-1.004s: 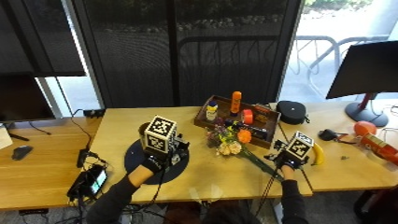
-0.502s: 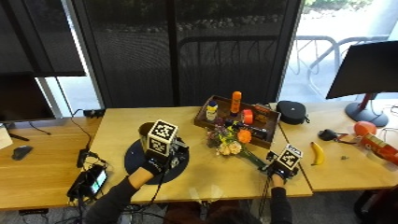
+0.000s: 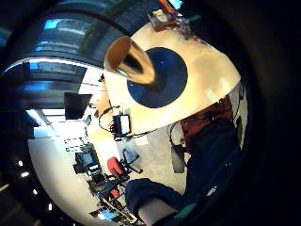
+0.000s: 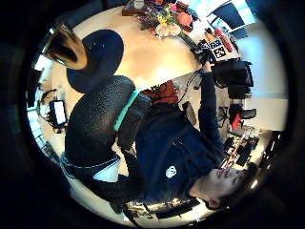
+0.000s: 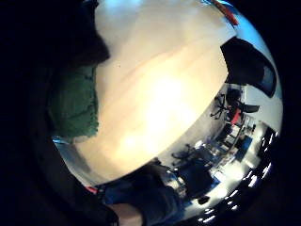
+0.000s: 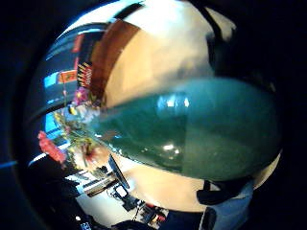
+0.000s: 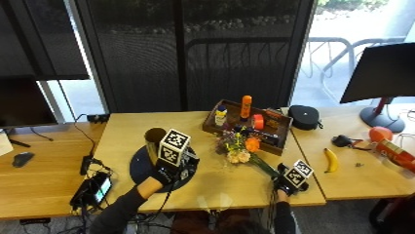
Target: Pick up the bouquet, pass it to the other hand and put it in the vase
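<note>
While right hand (image 7: 288,181) grips bouquet (image 7: 243,149), left hand (image 7: 167,170) apart.

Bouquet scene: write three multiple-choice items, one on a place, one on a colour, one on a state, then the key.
1. Where does the vase stand?
A. on the dark round mat
B. in the wooden tray
C. beside the banana

2. What colour is the banana?
A. green
B. yellow
C. red

3. Which state is the bouquet in?
A. upright in the vase
B. lying on the table, stem end at the right hand
C. lifted by the left hand

Key: 1 A, the vase rises from the mat. 2 B, seen from outside. 3 B, the right thumb side palm view is filled by its green wrap.
</note>
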Demonstrator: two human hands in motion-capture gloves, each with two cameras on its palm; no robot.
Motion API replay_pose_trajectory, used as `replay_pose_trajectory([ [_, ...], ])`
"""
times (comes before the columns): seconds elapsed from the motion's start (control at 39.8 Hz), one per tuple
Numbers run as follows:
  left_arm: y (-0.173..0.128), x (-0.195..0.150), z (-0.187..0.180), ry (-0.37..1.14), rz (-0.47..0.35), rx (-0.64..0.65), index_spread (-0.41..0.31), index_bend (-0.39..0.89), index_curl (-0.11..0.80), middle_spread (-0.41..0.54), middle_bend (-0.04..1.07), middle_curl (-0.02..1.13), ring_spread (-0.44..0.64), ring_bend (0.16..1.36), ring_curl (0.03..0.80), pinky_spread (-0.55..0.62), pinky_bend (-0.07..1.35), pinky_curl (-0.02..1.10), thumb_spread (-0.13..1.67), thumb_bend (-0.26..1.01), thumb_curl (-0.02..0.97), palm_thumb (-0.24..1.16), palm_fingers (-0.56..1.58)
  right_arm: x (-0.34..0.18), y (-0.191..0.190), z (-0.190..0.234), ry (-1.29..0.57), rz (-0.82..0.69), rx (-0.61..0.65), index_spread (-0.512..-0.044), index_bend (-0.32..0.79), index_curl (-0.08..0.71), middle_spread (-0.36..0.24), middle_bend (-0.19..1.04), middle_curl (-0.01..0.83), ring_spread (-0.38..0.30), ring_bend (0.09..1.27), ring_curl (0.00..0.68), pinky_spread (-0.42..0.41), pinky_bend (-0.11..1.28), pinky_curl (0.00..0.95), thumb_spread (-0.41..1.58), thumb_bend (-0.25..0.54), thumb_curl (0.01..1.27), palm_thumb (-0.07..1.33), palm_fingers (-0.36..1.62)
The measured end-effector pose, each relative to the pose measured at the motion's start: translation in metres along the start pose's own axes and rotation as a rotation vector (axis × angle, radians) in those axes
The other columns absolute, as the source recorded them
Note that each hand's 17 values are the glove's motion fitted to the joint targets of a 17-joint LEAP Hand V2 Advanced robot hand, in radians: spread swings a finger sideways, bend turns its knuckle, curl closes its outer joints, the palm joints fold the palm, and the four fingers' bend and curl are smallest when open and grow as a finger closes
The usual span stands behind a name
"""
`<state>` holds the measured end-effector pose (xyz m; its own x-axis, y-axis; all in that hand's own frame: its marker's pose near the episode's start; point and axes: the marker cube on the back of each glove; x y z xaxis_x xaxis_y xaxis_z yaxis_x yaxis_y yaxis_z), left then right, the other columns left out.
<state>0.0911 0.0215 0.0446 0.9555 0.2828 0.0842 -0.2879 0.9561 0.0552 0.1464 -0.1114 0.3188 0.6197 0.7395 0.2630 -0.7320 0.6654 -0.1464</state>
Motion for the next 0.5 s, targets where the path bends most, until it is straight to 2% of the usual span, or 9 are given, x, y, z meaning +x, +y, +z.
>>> replay_pose_trajectory([
  [0.05, -0.001, 0.001, 0.004, -0.002, 0.006, -0.004, -0.069, 0.15, 0.343, 0.115, 0.17, 0.32, 0.20, 0.51, 0.304, 0.29, 0.31, 0.35, 1.19, -0.02, 0.265, 0.17, 0.30, -0.001, 0.004, -0.002, -0.023, 0.007, 0.061, -0.303, 0.41, 0.367, -0.197, 0.24, 0.439, -0.245, 0.42, 0.370, 0.071, 0.07, 0.256, 1.00, -0.023, 0.38, 0.81, 0.86],
  [0.13, -0.003, 0.002, 0.009, -0.014, 0.009, -0.003, -0.069, 0.15, 0.342, 0.115, 0.17, 0.32, 0.20, 0.51, 0.303, 0.29, 0.31, 0.35, 1.19, -0.02, 0.265, 0.17, 0.30, 0.002, 0.007, -0.002, -0.020, 0.065, 0.091, -0.293, 0.45, 0.382, -0.197, 0.26, 0.450, -0.261, 0.47, 0.380, -0.007, 0.07, 0.226, 1.00, -0.012, 0.38, 0.83, 1.00],
  [0.33, -0.010, 0.005, 0.018, -0.059, 0.015, -0.002, -0.068, 0.15, 0.339, 0.107, 0.18, 0.33, 0.20, 0.51, 0.303, 0.29, 0.31, 0.35, 1.19, -0.01, 0.266, 0.18, 0.31, -0.010, 0.006, 0.008, -0.130, 0.023, 0.113, -0.278, 0.49, 0.460, -0.204, 0.38, 0.515, -0.273, 0.52, 0.448, -0.180, 0.10, 0.231, 1.00, -0.018, 0.38, 0.87, 1.13],
  [0.43, -0.012, 0.006, 0.018, -0.057, 0.017, -0.006, -0.068, 0.15, 0.338, 0.105, 0.18, 0.33, 0.20, 0.51, 0.304, 0.28, 0.31, 0.35, 1.19, -0.02, 0.267, 0.18, 0.31, -0.014, -0.004, 0.006, -0.154, -0.004, 0.240, -0.272, 0.51, 0.484, -0.211, 0.43, 0.546, -0.269, 0.55, 0.473, -0.237, 0.14, 0.244, 0.97, -0.036, 0.36, 0.84, 1.20],
  [0.5, -0.013, 0.007, 0.020, -0.057, 0.016, -0.012, -0.068, 0.15, 0.337, 0.100, 0.18, 0.34, 0.20, 0.51, 0.304, 0.28, 0.30, 0.35, 1.19, -0.02, 0.268, 0.18, 0.31, -0.016, -0.007, 0.005, -0.182, -0.041, 0.277, -0.268, 0.52, 0.500, -0.217, 0.46, 0.563, -0.264, 0.56, 0.486, -0.252, 0.17, 0.264, 0.96, -0.047, 0.35, 0.81, 1.24],
])
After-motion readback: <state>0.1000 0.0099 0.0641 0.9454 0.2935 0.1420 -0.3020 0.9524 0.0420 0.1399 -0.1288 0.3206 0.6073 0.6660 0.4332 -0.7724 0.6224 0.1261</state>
